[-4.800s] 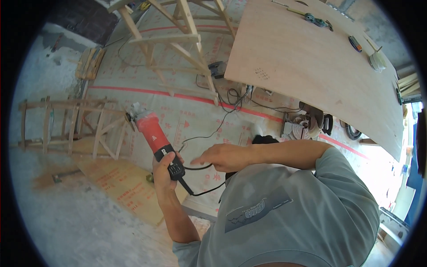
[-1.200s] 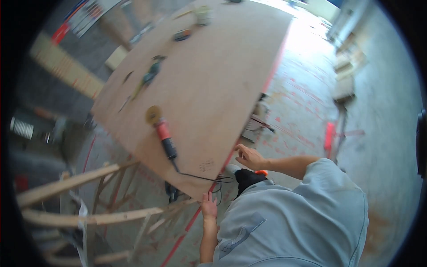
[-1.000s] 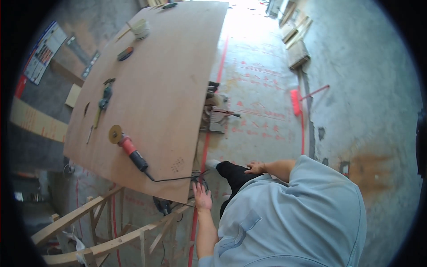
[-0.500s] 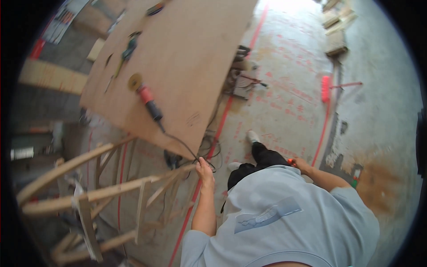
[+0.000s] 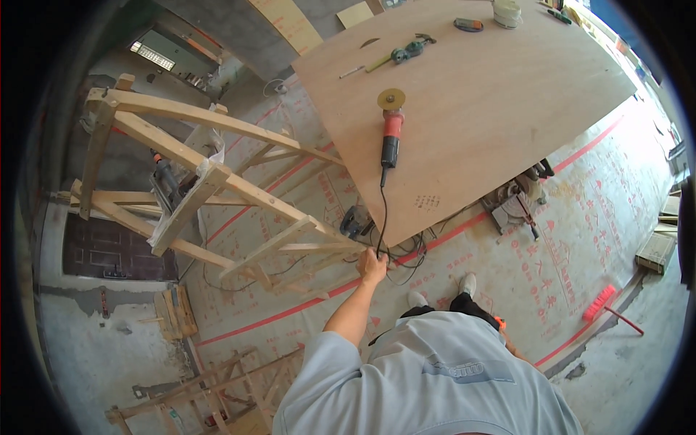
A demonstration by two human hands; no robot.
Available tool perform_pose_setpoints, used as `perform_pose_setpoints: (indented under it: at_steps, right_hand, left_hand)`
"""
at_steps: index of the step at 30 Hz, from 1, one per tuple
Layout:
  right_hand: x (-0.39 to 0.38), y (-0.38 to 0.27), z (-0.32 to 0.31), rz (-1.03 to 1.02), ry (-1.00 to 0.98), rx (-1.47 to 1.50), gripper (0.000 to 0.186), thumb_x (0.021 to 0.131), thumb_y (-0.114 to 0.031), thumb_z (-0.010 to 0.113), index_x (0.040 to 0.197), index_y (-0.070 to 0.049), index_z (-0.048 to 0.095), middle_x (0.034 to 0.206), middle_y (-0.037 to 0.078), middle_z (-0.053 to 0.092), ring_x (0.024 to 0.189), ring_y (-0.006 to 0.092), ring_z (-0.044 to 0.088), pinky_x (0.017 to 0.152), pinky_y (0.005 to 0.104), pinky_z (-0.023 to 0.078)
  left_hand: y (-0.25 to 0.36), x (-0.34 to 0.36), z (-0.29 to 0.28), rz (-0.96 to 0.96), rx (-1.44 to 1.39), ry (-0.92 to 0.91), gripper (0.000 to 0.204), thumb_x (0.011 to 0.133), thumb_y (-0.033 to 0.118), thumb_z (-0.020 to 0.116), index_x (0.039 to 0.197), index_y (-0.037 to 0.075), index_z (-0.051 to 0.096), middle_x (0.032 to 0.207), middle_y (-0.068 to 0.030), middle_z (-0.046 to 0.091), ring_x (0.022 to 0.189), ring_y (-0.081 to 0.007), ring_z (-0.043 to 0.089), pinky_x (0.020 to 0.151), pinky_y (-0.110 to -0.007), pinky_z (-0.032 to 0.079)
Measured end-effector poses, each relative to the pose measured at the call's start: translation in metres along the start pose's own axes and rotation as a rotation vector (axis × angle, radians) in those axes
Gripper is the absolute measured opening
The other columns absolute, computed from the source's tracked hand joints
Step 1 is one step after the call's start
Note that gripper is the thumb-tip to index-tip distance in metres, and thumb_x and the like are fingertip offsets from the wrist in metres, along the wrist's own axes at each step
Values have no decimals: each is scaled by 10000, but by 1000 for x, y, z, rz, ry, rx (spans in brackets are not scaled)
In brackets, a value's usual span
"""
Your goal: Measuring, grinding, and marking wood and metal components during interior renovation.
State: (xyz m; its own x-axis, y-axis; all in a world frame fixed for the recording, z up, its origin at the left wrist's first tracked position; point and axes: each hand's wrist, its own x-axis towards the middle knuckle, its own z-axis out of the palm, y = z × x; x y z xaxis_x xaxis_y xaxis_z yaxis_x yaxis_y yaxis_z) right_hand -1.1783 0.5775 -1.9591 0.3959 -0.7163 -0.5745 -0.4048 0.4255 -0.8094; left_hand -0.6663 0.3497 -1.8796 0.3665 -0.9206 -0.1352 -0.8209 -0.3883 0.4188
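Observation:
My left hand (image 5: 373, 267) is closed at the end of the timber frame (image 5: 268, 196), beside the black cord near the plywood sheet's corner; which of these its fingers grip is unclear. The red-and-black angle grinder (image 5: 391, 134) lies on the plywood sheet (image 5: 478, 138), its yellow disc away from me and its cord trailing over the edge. My right hand (image 5: 505, 333) is mostly hidden by my shirt, next to a small orange object (image 5: 499, 322) at my hip.
A claw hammer (image 5: 424, 42), tub (image 5: 506, 14) and small tools sit on the plywood. A mitre saw (image 5: 511, 210) rests under its edge. A red broom (image 5: 598, 304) lies at right, a dark door (image 5: 109, 246) stands left, and another timber ladder-like frame (image 5: 217, 391) lies at lower left.
The grinder, held in my left hand earlier, now lies on the plywood. My left hand has reached to the frame's end, my right to my hip, and the view has swung round.

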Motion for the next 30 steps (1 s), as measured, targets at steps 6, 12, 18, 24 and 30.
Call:
perform_pose_setpoints:
  at_steps: [6,12,18,24,30]
  right_hand:
    - [35,3,-8,36,67,107,301,797,-276,708,1004,-58,721,1008,147,727,952,255,678,811,396,516]
    - [60,90,-7,182,165,223,180,851,-225,674,970,-98,722,894,58,697,833,154,612,757,383,510]
    - [18,-20,-29,208,288,276,183,801,-193,740,954,-97,714,851,7,682,811,116,600,725,339,511]
    - [-62,-91,-32,722,343,180,184,757,-177,787,909,-78,758,808,8,669,726,130,593,636,345,504]
    - [-160,-23,-15,737,47,-35,231,818,-295,705,799,-70,755,645,24,623,571,165,589,537,361,475]
  left_hand:
    - [-34,-34,-2,-37,-92,-40,467,823,424,712,1085,42,651,1080,-212,667,1083,-405,589,929,-500,458]
    - [-96,-101,8,-337,-213,-339,293,811,272,759,989,43,712,950,-152,734,911,-305,700,813,-402,540]
    - [-108,-122,30,-400,-307,-523,239,850,232,739,967,25,724,915,-100,734,839,-207,678,760,-343,532]
    - [-98,-93,60,-310,-538,-651,225,874,189,717,1025,25,692,854,-58,699,711,-158,654,600,-295,503]
    - [-51,-76,91,-480,-363,-984,174,908,174,667,1044,67,640,805,-26,654,656,-132,622,450,-263,396]
